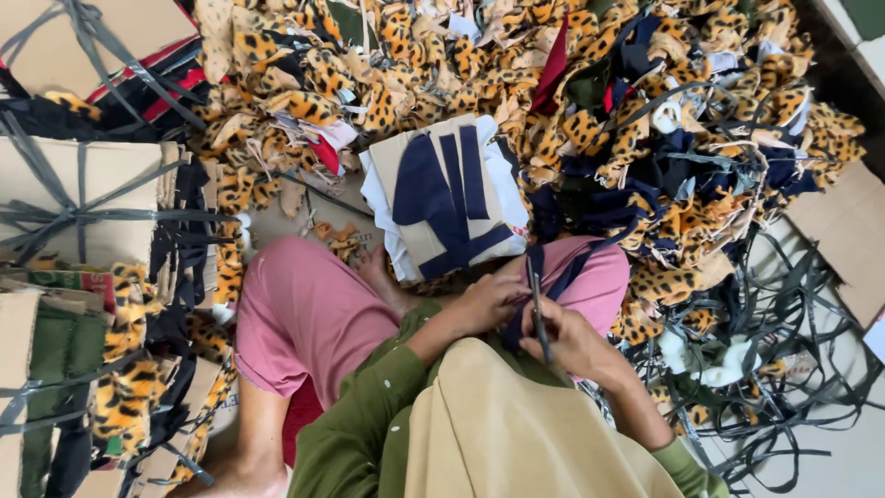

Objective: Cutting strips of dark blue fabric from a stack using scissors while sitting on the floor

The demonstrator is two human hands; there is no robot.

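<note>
Right hand closed round dark scissors, blades up toward 12. Left hand pinches navy fabric strip taut at blades, probs for clean snip. Cut navy pieces stacked on cardboard at 12. Leopard-print scraps cover floor beyond; tied bundles at 9.

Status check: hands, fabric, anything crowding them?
Right hand grips scissors. Left hand pinches navy fabric strip. Leopard-print scraps crowd close around.

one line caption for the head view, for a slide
Seated on the floor amid leopard-print scraps, right hand works scissors on navy fabric held by left hand.
</note>
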